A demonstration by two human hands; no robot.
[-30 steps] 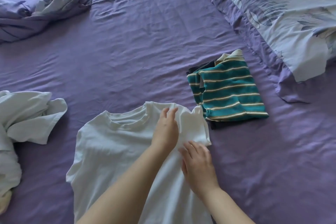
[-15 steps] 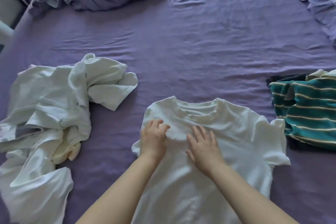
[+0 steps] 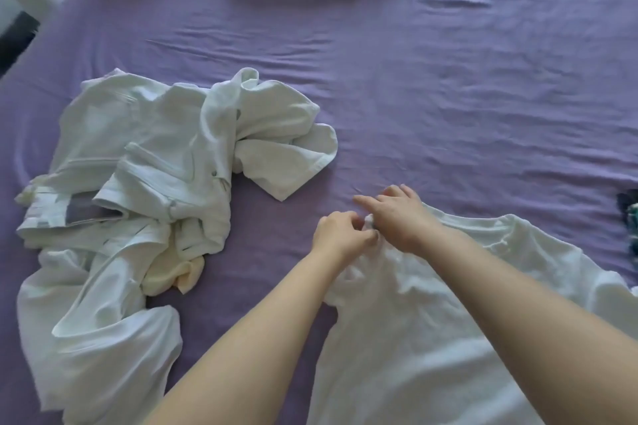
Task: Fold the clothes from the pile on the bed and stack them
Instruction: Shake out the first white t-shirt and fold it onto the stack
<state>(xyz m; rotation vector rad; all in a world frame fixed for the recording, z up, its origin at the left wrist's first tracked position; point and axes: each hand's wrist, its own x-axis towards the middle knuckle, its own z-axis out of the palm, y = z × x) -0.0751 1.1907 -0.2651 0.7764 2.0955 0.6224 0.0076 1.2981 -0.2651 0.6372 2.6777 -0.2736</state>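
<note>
Both hands (image 3: pixel 371 222) pinching white tee (image 3: pixel 431 321) sleeve, no legible print, pile (image 3: pixel 138 190) nearby

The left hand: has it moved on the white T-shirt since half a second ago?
Yes. The left hand went from the chest, below the collar, out to the white T-shirt's left shoulder edge, beside the right hand, nearer the pile.

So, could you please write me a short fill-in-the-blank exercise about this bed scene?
1. The bed sheet is ____ in colour.
2. Both hands grip the white T-shirt at its ____ sleeve.
3. The unfolded clothes pile lies to the person's ____.

Missing words: purple; left; left
</note>
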